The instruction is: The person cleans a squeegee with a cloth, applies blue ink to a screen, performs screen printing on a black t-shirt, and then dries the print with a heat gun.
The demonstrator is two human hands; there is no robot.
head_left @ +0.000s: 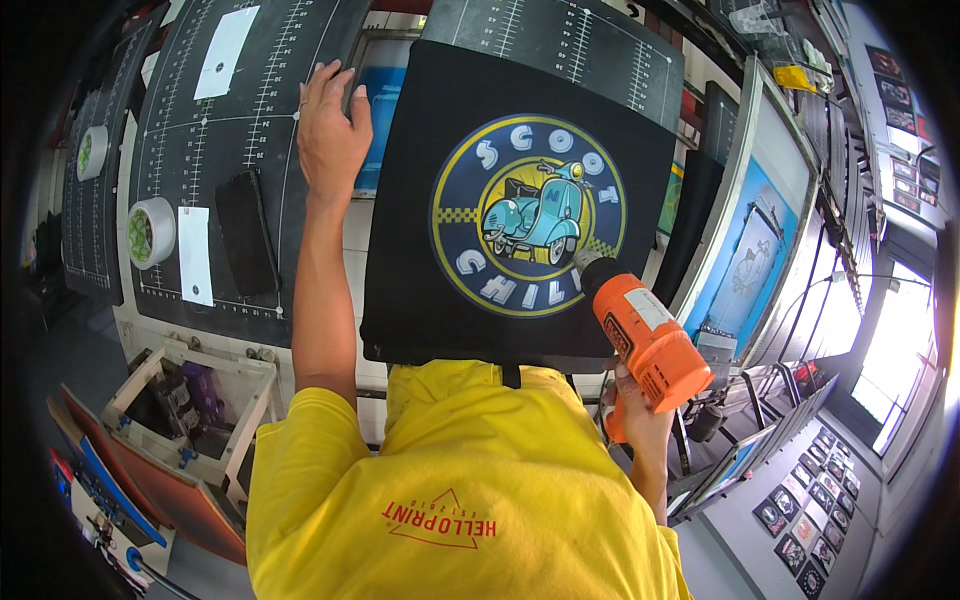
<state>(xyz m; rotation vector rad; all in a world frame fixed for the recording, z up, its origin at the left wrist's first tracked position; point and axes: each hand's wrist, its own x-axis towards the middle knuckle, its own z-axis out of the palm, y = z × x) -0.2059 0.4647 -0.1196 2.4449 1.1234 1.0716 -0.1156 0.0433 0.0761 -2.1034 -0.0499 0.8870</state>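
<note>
A black T-shirt (420,300) lies stretched over a printing board in front of me, with a round blue and yellow emblem of a turquoise scooter (530,215) printed on it. My right hand (637,425) grips the handle of an orange heat gun (655,345). Its metal nozzle (590,265) points at the lower right edge of the emblem, close to the cloth. My left hand (330,125) rests flat on the edge of the neighbouring black board (210,150), to the left of the shirt, and holds nothing.
Black boards with white ruler lines fan out to the left and behind. Two tape rolls (150,232) (92,152) and white paper slips lie on them. A blue-coated screen frame (755,250) stands at the right. A wooden crate (190,410) sits lower left.
</note>
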